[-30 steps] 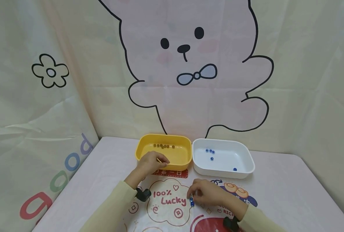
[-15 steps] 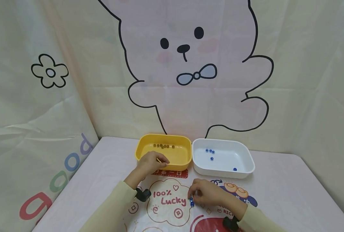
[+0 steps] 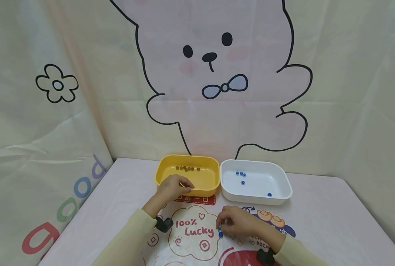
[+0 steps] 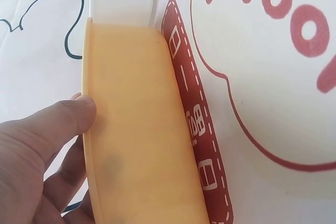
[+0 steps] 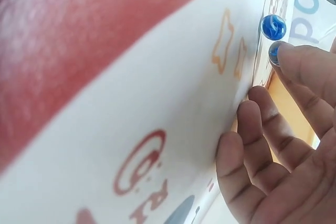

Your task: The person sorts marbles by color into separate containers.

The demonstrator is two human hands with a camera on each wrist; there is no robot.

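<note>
In the head view my left hand (image 3: pixel 172 187) is at the near rim of a yellow plastic tub (image 3: pixel 205 181). The left wrist view shows the thumb (image 4: pixel 84 113) on the outside of the tub's rim and the fingers curled over to the inside. My right hand (image 3: pixel 239 220) is low over the printed mat. Its thumb and forefinger pinch a blue glass marble (image 5: pixel 274 53), partly covered by the thumb. A second blue marble (image 5: pixel 273 27) with pale swirls sits right beside it on the mat. The other right fingers are loosely bent near the mat.
Several brownish-looking marbles (image 3: pixel 185 169) lie in the yellow tub along its far side. A white tub (image 3: pixel 255 199) stands close against it on the right, with several blue marbles (image 3: pixel 241 173) spread inside. A cartoon-printed cloth (image 3: pixel 197 129) hangs behind the table.
The head view has shifted very slightly. Both hands stay nearly where they were, the left at the yellow tub's rim and the right at the two marbles.
</note>
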